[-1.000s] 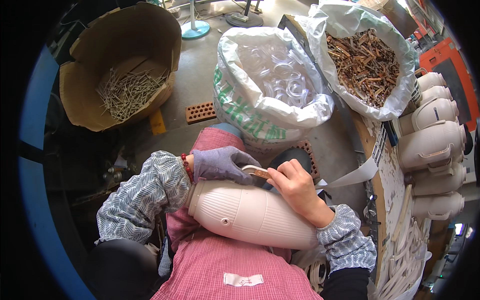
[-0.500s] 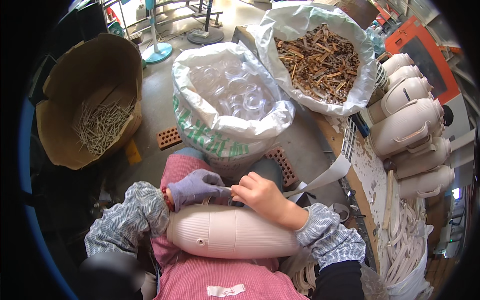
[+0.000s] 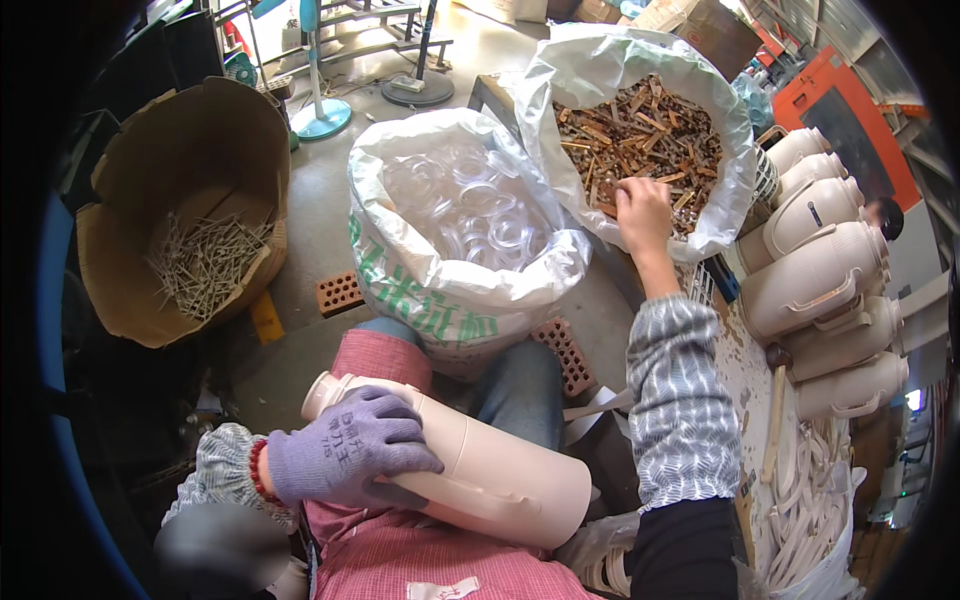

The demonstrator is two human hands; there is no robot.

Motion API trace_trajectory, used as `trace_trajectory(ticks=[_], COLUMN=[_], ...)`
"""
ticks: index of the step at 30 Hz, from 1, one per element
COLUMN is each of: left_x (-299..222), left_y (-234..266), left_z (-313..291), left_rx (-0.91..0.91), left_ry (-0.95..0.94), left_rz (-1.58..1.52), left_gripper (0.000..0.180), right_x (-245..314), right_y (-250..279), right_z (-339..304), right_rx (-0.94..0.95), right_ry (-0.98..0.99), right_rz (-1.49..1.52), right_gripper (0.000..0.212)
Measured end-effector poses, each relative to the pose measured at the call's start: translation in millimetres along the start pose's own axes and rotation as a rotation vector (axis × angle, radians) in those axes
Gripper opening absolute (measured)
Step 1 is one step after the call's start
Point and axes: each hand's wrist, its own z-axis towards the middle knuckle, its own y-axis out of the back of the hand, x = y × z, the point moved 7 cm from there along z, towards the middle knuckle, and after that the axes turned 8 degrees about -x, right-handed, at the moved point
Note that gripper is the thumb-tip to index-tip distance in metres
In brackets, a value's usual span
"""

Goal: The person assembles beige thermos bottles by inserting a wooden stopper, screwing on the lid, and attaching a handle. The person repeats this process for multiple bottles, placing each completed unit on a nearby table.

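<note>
A pale pink thermos jug [image 3: 520, 465] lies aslant across my lap, its loop handle toward me. My left hand [image 3: 365, 445], in a purple work glove, is wrapped over the jug near its neck and handle. My bare right hand [image 3: 643, 212] reaches out to a white sack [image 3: 540, 90] of small brown strips [image 3: 650, 125]. Its fingers are curled and pressed together over the strips at the sack's near side. Whatever lies between the fingertips is hidden.
A second white sack [image 3: 400, 240] holds clear plastic rings. At left stands a torn cardboard box [image 3: 110, 260] with thin sticks [image 3: 210, 260]. Several similar jugs [image 3: 815, 280] lie stacked at right, beside a hammer [image 3: 775, 400] and pale strips [image 3: 810, 510]. Perforated bricks [image 3: 565, 355] rest on the floor.
My right hand has left the jug and moved forward to the sack of brown strips. The jug has turned, its handle now toward me, with my left hand shifted onto its body.
</note>
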Motion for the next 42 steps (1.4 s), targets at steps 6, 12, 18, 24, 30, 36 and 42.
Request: trace_trajectory(ticks=[6,12,18,24,30,36,42], left_x=[23,33,19,-11,-30,-30,-33], left_y=[27,6,3,7,-22,-28,-21], left_z=[7,-10,-20,-34,-83,-100,-84], left_rx=[-0.397,-0.598,-0.585,-0.465,-0.398,-0.439,-0.341], left_ry=[0.277,0.436,0.394,0.302,0.227,0.253,0.164], left_rz=[0.038,-0.257,-0.193,-0.217,0.007,-0.016,0.106], left_gripper=[0.033,0.031,0.028,0.052,0.074,0.068,0.053], right_x=[180,230,233,238,257,276,274], right_y=[116,154,162,163,154,155,157], right_z=[-90,-135,-135,-154,-182,-191,-191], right_rx=[-0.038,0.083,0.173,0.719,1.195,1.322,1.296], right_ry=[0.482,0.348,0.246,0.138,0.148,0.162,0.229], right_rz=[0.701,0.808,0.844,1.069,1.288,1.313,1.268], right_gripper=[0.035,0.038,0.028,0.020,0.020,0.020,0.024])
